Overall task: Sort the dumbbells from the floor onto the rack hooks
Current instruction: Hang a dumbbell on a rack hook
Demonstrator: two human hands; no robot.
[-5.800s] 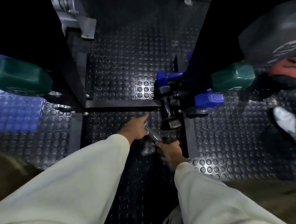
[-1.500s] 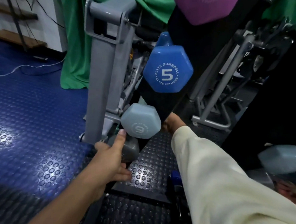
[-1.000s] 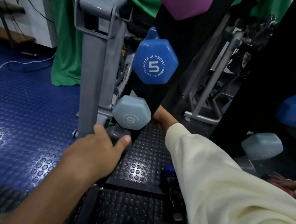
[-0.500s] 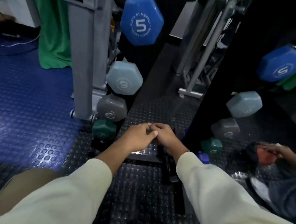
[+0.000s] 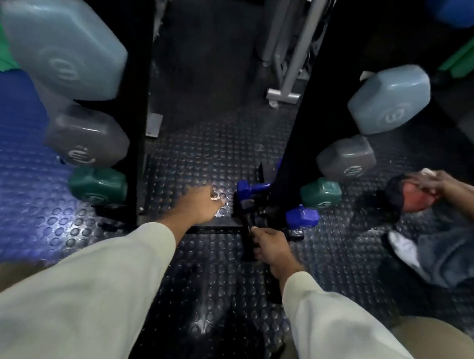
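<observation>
Blue, the small dumbbell lies low at the frame's centre against the black rack. Just below it the right hand curls round a dark bar; what that bar is cannot be told. Left of the dumbbell, the left hand hovers relaxed over the studded floor.

Both hands low at the foot of the dumbbell rack

The right hand curls round a dark object at the rack base, too dim to identify. At its 10 o'clock the left hand hovers over the studded floor, holding nothing. A blue dumbbell lies at the right hand's 1 o'clock, with green, grey and pale blue dumbbells stacked above it
</observation>
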